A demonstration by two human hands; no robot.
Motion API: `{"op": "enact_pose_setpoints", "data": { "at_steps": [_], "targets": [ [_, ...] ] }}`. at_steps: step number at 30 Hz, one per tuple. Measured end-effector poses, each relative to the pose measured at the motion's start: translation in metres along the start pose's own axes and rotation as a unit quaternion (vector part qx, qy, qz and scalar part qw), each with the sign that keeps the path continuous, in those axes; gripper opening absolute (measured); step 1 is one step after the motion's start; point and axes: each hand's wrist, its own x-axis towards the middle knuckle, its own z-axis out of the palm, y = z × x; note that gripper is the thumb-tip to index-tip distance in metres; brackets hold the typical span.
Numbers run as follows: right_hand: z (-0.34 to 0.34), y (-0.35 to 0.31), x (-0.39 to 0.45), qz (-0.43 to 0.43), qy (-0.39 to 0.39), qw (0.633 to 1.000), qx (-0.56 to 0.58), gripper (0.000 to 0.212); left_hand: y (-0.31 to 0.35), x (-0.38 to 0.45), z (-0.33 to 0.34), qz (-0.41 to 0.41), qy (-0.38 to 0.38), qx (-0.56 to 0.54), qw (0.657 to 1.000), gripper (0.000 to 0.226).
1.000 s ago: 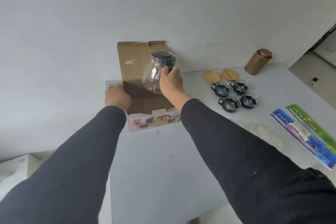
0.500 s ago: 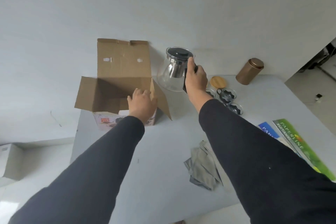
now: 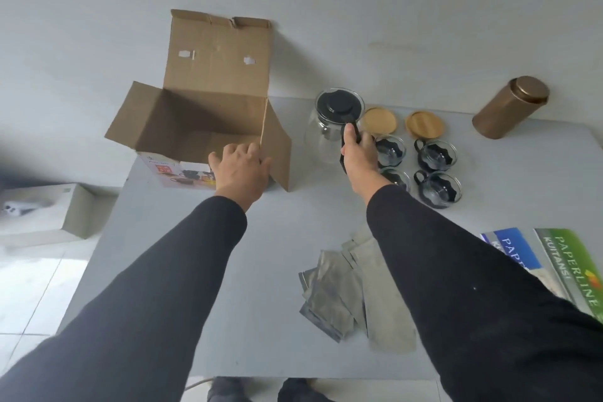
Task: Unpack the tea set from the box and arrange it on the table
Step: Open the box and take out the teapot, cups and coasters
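A glass teapot (image 3: 321,132) with a black lid stands on the grey table (image 3: 267,271), right of the open cardboard box (image 3: 195,127). My right hand (image 3: 359,153) grips the teapot's black handle. My left hand (image 3: 241,166) rests on the box's front right corner, fingers over the edge. Several glass cups (image 3: 435,157) with black holders sit right of the teapot, one partly hidden by my right wrist. Two round wooden coasters (image 3: 424,124) lie behind them.
A bronze tin canister (image 3: 509,108) stands at the back right by the wall. Grey foil sachets (image 3: 342,290) lie in the near middle. Blue and green paper pads (image 3: 554,264) lie at the right edge. The table's left edge drops to a tiled floor.
My right hand has carried the teapot out of the box, to the right and down onto the table beside the cups. My left hand moved from the box's left side to its front right corner.
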Motion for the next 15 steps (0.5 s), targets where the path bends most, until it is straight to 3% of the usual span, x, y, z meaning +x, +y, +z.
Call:
{"op": "enact_pose_setpoints", "data": {
  "at_steps": [8, 15],
  "targets": [
    [0.001, 0.015, 0.017, 0.011, -0.025, 0.999, -0.018, 0.044, 0.003, 0.001, 0.002, -0.014, 0.009, 0.031, 0.999, 0.032],
    [0.002, 0.027, 0.021, 0.011, -0.05, 0.998, -0.041, 0.033, 0.003, 0.002, 0.006, -0.017, 0.027, 0.034, 0.999, 0.031]
  ]
}}
